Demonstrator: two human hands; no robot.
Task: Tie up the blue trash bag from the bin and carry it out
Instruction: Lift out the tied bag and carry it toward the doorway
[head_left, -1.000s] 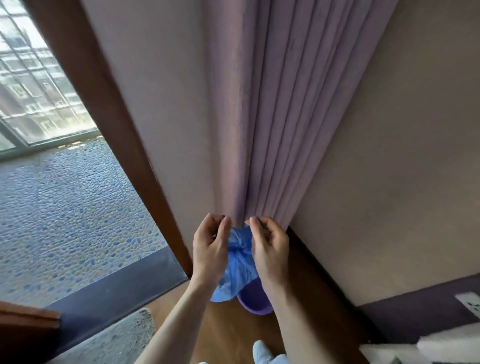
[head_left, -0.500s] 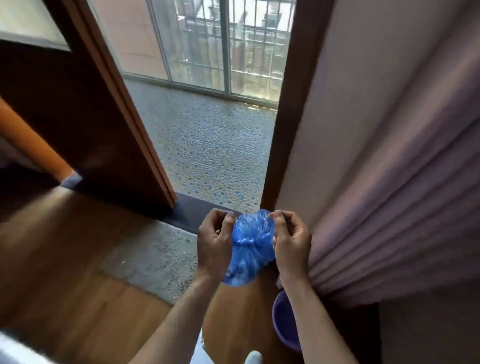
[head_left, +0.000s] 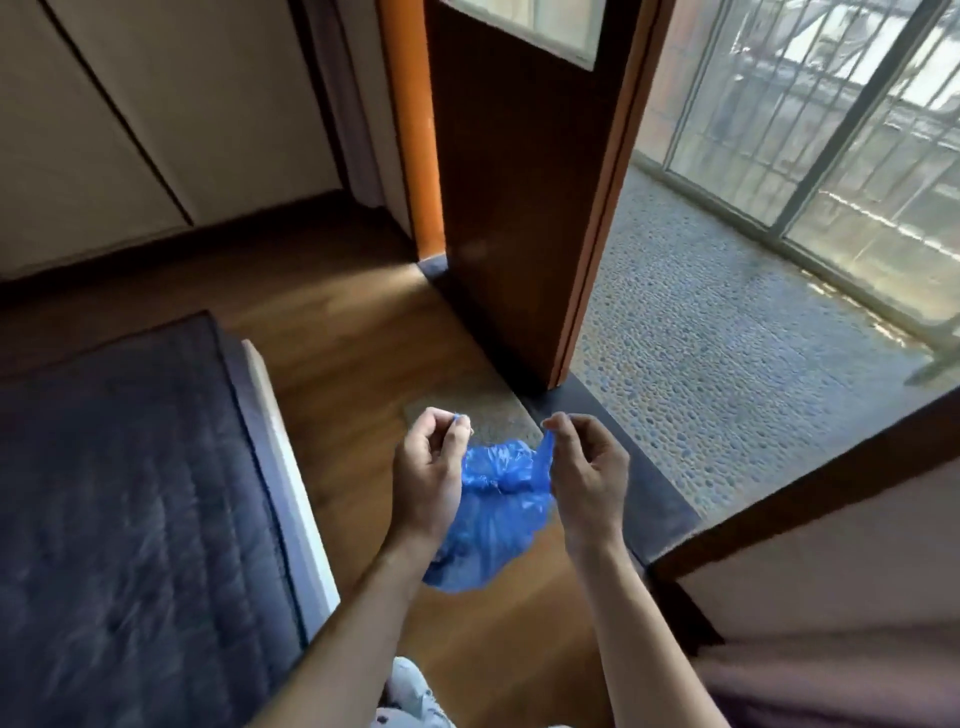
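Note:
The blue trash bag (head_left: 493, 514) hangs in the air between my two hands, above the wooden floor. My left hand (head_left: 428, 473) pinches one corner of the bag's top between its fingertips. My right hand (head_left: 584, 478) pinches the opposite corner, stretched into a thin strip. The gathered top of the bag bunches between the hands and its body sags below them. The bin is out of view.
A dark quilted mattress (head_left: 130, 519) with a white edge lies at the left. A brown door (head_left: 524, 182) stands open ahead, with a dark threshold (head_left: 639, 467) leading onto a pebble-floored balcony (head_left: 727, 353). A pink curtain (head_left: 831, 675) hangs at the lower right.
My view has swung left, from the curtain and the purple bin to the door and mattress. My hands have drawn apart, pulling the bag's corners outward.

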